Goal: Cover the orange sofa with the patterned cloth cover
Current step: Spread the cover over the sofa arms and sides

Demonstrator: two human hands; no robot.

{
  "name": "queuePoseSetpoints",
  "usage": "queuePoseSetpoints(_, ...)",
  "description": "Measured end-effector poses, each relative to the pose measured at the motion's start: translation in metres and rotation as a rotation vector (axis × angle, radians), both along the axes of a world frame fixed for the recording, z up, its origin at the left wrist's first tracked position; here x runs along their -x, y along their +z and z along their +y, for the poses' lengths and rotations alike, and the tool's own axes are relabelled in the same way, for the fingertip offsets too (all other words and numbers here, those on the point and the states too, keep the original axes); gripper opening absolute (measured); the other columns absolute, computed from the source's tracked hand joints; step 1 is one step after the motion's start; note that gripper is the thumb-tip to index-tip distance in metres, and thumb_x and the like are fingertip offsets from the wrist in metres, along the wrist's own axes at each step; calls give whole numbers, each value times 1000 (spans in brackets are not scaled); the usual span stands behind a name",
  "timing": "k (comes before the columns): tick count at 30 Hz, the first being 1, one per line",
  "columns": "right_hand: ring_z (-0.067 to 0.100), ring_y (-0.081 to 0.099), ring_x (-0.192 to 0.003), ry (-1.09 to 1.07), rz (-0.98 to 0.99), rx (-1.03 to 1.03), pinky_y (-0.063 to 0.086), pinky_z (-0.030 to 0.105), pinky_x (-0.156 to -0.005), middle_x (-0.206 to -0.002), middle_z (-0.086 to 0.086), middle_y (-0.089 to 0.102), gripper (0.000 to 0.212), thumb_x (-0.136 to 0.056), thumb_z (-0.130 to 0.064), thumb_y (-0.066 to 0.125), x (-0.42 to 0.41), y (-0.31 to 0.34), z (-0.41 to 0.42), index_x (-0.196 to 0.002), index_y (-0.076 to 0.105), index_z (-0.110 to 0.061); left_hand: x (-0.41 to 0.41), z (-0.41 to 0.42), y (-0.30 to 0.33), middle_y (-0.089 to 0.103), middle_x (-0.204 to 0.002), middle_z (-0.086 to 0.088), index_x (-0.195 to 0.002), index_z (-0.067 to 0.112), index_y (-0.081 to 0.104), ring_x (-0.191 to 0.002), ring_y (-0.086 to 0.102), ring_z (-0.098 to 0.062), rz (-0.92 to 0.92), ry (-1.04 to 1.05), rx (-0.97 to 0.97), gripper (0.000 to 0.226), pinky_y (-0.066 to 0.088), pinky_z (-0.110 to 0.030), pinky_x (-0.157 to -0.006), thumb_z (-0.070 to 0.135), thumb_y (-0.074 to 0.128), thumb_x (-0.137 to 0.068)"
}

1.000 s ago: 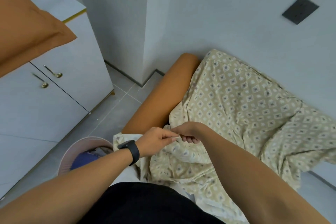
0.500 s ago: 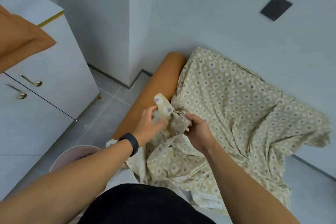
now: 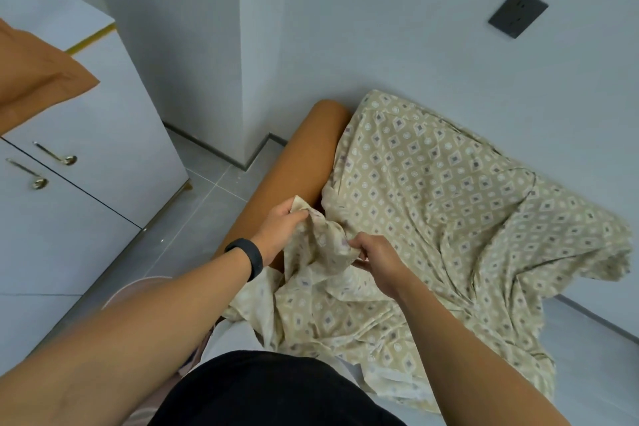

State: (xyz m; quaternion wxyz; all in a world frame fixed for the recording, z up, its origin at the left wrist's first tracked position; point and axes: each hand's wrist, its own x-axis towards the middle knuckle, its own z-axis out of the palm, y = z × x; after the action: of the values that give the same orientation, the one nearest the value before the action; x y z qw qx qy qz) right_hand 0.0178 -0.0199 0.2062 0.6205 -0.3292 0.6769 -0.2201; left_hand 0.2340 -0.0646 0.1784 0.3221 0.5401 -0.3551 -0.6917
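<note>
Patterned cover (image 3: 449, 204) drapes most of orange sofa (image 3: 297, 166); left arm strip bare, prob next to cover. Left hand (image 3: 280, 230) & right hand (image 3: 375, 252) both closed, pinching a bunched edge to find the hem. Vs 0.5 s ago: bunch lower, hands wider apart.

Even, soft, cool indoor light; no glare is seen. Faint shadows are cast in folds around the two-handed grip. Straight lines are bowed at edges; near forearms are slightly blurred.
</note>
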Motion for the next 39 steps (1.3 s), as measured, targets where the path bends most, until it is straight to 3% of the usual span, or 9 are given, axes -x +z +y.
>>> queuePoseSetpoints(4, 22, 64, -82, 569, 417, -216, 47, 30, -79, -88, 7, 76, 43, -89, -42, 48, 0, -13, 1, -62, 64, -12, -17, 4, -1, 55, -83, -4, -82, 12, 57, -81, 51, -22, -59, 80, 64, 27, 40, -40, -80, 39, 59, -79)
queuePoseSetpoints(8, 21, 62, -74, 713, 700, -144, 47, 33, -71, -81, 7, 67, 47, -96, -40, 43, -18, -11, -16, -72, 66, -7, -30, 22, 5, 52, -84, -4, -84, -3, 47, -79, 46, -21, -22, -33, 154, 37, 38, -39, -76, 30, 63, -82)
queuePoseSetpoints(11, 15, 51, -65, 426, 582, 45, 42, 34, -66, -72, 1, 56, 51, -95, -54, 47, -49, 0, -37, -70, 54, -11, -34, 32, 16, 54, -76, -6, -80, -7, 52, -73, 50, -20, -5, -163, 214, 28, 40, -36, -72, 18, 65, -77)
queuePoseSetpoints(14, 15, 49, -64, 421, 405, -210, 38, 26, -57, -76, 1, 58, 65, -89, -69, 52, -74, 14, -59, -109, 69, -9, -28, 36, 34, 45, -57, 10, -52, 22, 50, -55, 40, -6, -76, -331, 256, 23, 34, -24, -57, 7, 59, -67)
queuePoseSetpoints(20, 15, 36, -57, 666, 596, -327, 35, 28, -50, -70, 3, 42, 21, -98, -21, 47, -81, 1, -86, -79, 48, -14, -43, 34, 46, 52, -64, 5, -57, 30, 54, -57, 46, -13, -162, -428, 323, 25, 36, -34, -57, 9, 58, -69)
queuePoseSetpoints(26, 35, 62, -114, 347, 676, 177, 51, 42, -98, -107, 15, 66, 34, -98, -24, 44, -108, 45, -186, -111, 66, -2, -99, -6, 54, 65, -111, -14, -114, 10, 59, -93, 64, -22, -398, -343, 239, 27, 52, -45, -85, 19, 66, -90)
queuePoseSetpoints(32, 16, 50, -74, -2, 371, 923, 34, 30, -74, -74, -3, 52, 39, -108, -30, 39, -221, 142, -212, -72, 46, -18, -189, -36, 69, 68, -83, -4, -93, 15, 66, -76, 63, -26, -791, 271, 345, 8, 48, -35, -63, 23, 62, -93)
queuePoseSetpoints(35, 14, 55, -87, 329, 389, 689, 40, 30, -83, -93, -2, 59, 36, -107, -42, 36, -238, 104, -197, -97, 59, -16, -229, -22, 51, 62, -75, -3, -82, 22, 58, -69, 59, -26, -903, 580, 265, 15, 45, -36, -55, 28, 56, -95)
queuePoseSetpoints(39, 32, 65, -101, 680, 519, 152, 53, 43, -88, -116, 14, 62, 37, -105, -24, 44, -230, 35, -174, -133, 57, -4, -266, 2, -21, 59, -115, -6, -121, 22, 52, -97, 61, -32, -809, 459, -43, 44, 56, -44, -80, 41, 68, -85)
